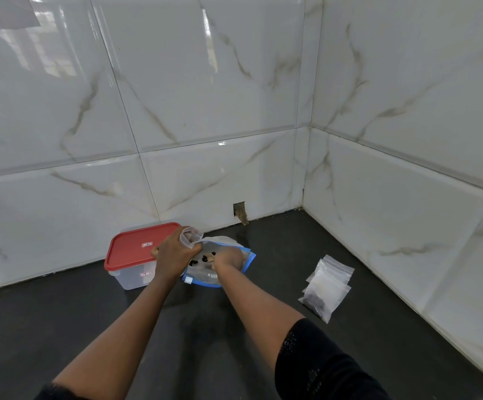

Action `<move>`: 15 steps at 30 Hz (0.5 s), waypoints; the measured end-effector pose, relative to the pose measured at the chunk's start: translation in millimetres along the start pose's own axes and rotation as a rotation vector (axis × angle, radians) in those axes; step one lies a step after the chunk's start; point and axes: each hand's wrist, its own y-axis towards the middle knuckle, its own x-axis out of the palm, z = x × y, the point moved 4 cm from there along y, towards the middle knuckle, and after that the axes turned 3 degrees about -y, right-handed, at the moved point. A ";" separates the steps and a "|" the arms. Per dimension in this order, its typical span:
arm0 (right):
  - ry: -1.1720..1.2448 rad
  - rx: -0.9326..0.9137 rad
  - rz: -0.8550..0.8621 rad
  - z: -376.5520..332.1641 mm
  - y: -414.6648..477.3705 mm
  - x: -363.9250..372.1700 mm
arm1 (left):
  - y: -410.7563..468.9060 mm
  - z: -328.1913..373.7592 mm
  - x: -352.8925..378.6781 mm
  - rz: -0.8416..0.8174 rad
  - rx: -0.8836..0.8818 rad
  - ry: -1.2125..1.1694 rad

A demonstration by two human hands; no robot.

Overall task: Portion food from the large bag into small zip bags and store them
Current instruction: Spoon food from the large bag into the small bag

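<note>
A large clear bag with a blue zip edge (247,259) lies on the dark counter near the back wall, with dark pieces of food (202,258) showing inside. My right hand (228,259) is reaching into its mouth, and its fingers are hidden inside. My left hand (175,251) grips a small clear zip bag (190,235) just above the large bag's left side, its mouth held up. A pile of small zip bags (328,285) lies to the right; the lowest one holds something dark.
A clear plastic box with a red lid (135,246) stands shut just left of my left hand. White marble-look tiled walls meet in a corner at the back right. A small hole in the tile (240,212) sits above the dark counter (90,313).
</note>
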 end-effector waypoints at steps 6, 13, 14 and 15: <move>-0.349 -0.150 0.006 -2.4 -0.1 -1.7 | -1.6 0.6 -2.5 -0.012 -0.020 0.006; -0.369 -0.102 -0.049 -1.1 -4.9 3.0 | -4.1 2.4 -8.1 -0.010 -0.015 0.005; -0.363 -0.104 -0.055 -0.9 -5.7 2.7 | -5.3 3.6 -8.5 -0.016 -0.011 -0.002; -0.351 -0.098 -0.072 0.2 -7.4 2.3 | -6.3 4.4 -8.8 -0.023 -0.009 -0.009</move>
